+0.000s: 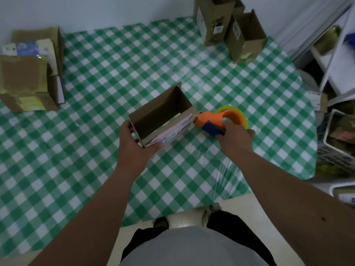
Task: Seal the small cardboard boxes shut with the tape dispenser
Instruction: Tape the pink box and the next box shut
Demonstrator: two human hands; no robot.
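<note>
A small cardboard box (pixel 161 112) lies tilted at the middle of the table, its open side facing up and away, a white label on its near side. My left hand (pixel 134 143) grips the box's near left corner, thumb on the left end and fingers under the labelled side. My right hand (pixel 234 139) holds the orange and blue tape dispenser (pixel 217 121) by its handle. The dispenser's front edge touches the box's right end. A yellow-green tape roll (pixel 233 109) sits in the dispenser.
A green checked cloth (pixel 96 160) covers the table. Opened cardboard boxes (pixel 28 73) are piled at the left edge. Two upright boxes (pixel 230 27) stand at the back right. White wire baskets (pixel 338 143) and a shelf stand to the right of the table.
</note>
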